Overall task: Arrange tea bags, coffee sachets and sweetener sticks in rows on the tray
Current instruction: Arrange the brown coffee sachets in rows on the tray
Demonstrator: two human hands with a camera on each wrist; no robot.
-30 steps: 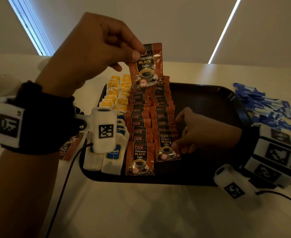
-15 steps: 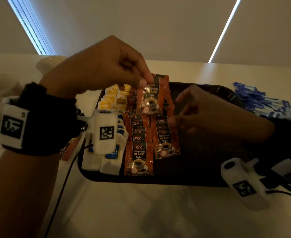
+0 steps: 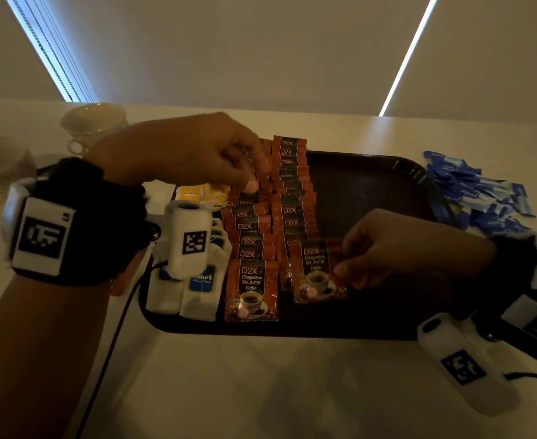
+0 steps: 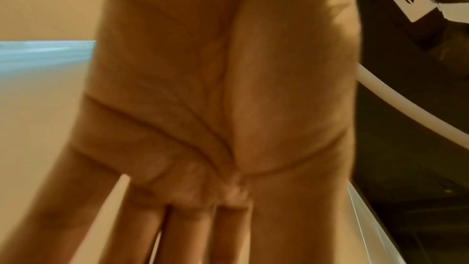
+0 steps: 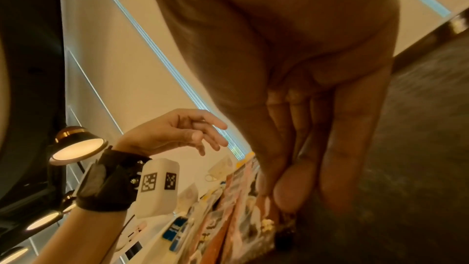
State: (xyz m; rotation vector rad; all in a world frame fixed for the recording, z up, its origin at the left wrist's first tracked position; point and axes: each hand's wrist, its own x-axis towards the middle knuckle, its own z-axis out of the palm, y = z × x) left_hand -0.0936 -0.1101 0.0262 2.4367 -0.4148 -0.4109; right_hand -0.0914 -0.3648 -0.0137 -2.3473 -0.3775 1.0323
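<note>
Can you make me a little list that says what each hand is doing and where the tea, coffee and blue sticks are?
left hand: above the far end of the coffee rows, fingers loose, holding nothing
right hand: pinching a coffee sachet at the near end of the second coffee row
tray: dark, right part bare
tea bags: rows along the tray's left side
coffee rows: two overlapping rows in the middle
sweetener sticks: blue pile on the table, right of the tray, not yet arranged
cup: on the table, far left
</note>
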